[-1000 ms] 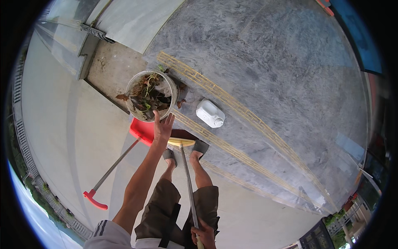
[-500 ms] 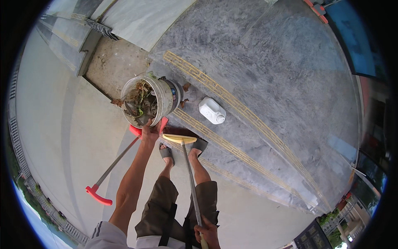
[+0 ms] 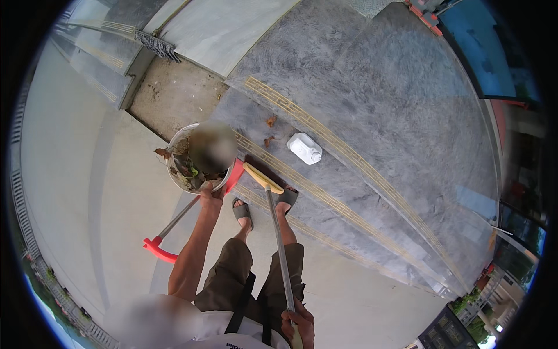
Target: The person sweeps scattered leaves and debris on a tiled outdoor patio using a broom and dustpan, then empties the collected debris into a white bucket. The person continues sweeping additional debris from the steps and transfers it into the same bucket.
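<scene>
My left hand grips the near rim of a white bucket. Inside the bucket lie dry leaves and plant scraps; a blurred patch hides part of them. A red dustpan with a long metal handle sits beside and partly behind the bucket, close to my left fingers; whether they hold it too, I cannot tell. My right hand is closed round the pole of a broom. The broom's yellow head is near my feet, just right of the dustpan.
A white plastic jug lies on the grey paving beyond my feet. Brown leaves are scattered left of it. Yellow patterned strips follow the step edges. A bare dirt patch lies beyond the bucket.
The bucket has turned so its mouth faces up more and its side no longer shows; it is farther from the leaves on the paving. The broom head has swivelled, and the dustpan handle has shifted.
</scene>
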Motion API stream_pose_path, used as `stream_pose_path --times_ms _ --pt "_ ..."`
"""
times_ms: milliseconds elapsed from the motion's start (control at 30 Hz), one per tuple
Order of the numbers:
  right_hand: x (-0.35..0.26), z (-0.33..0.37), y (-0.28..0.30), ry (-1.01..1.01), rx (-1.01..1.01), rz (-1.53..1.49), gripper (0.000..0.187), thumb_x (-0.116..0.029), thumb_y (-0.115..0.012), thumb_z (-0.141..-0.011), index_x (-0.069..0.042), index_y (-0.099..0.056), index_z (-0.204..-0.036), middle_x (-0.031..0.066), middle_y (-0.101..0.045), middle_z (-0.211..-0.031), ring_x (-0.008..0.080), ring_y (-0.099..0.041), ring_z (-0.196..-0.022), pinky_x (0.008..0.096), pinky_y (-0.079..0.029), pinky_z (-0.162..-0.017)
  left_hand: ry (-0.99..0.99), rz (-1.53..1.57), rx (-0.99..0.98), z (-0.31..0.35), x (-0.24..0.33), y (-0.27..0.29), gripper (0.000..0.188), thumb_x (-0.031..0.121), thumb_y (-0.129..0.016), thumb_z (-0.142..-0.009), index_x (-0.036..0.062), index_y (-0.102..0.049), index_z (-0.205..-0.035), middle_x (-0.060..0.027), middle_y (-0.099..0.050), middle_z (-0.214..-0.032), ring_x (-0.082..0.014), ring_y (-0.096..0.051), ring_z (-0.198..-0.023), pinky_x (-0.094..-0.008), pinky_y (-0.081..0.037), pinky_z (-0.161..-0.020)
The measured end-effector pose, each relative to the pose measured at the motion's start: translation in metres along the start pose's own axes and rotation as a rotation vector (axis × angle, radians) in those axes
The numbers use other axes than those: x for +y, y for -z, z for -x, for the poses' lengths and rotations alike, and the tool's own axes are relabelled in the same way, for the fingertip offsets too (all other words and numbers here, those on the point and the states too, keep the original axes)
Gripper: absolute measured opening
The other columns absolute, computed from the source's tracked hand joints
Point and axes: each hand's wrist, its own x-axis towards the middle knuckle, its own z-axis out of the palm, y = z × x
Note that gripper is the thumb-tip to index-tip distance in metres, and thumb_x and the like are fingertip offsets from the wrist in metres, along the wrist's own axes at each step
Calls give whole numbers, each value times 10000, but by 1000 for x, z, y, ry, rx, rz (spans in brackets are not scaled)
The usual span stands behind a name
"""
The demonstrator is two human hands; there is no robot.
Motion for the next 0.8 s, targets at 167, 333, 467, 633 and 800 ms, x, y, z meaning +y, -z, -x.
stream_pose_path --times_ms 167,333,467,633,800 --pt "15 32 -14 78 -40 37 689 33 -557 -940 21 -412 -1613 78 -586 -725 132 -457 -408 296 -347 -382 21 41 185 7 10 -11 234 120 -635 -1031 54 -632 -1256 -165 -724 -1210 -386 -741 -1058 -561 -670 -877" --pt "27 23 -30 170 -123 29 688 21 -581 -945 14 -410 -1612 94 -604 -752 137 -458 -402 292 -345 -377 2 -13 131 23 14 -16 234 176 -593 -1036 89 -648 -1246 -135 -752 -1209 -336 -752 -1090 -503 -670 -903" --pt "23 14 -29 168 -151 32 716 16 -621 -933 7 -409 -1616 105 -621 -770 138 -471 -408 284 -349 -378 64 -4 39 23 19 -11 298 181 -617 -1026 100 -651 -1310 -128 -748 -1263 -339 -738 -1141 -504 -655 -947" --pt "28 19 -21 127 -193 -65 750 50 -626 -886 21 -424 -1608 113 -633 -777 141 -485 -412 280 -352 -381 115 -6 -2 7 20 -5 348 176 -652 -1003 95 -646 -1342 -117 -745 -1287 -345 -729 -1169 -518 -639 -976" --pt "24 32 -12 120 -252 -16 794 83 -587 -863 30 -374 -1626 130 -578 -749 141 -449 -389 282 -328 -354 70 -28 42 4 10 -4 323 166 -646 -1010 104 -650 -1326 -140 -740 -1299 -355 -737 -1154 -539 -634 -979"
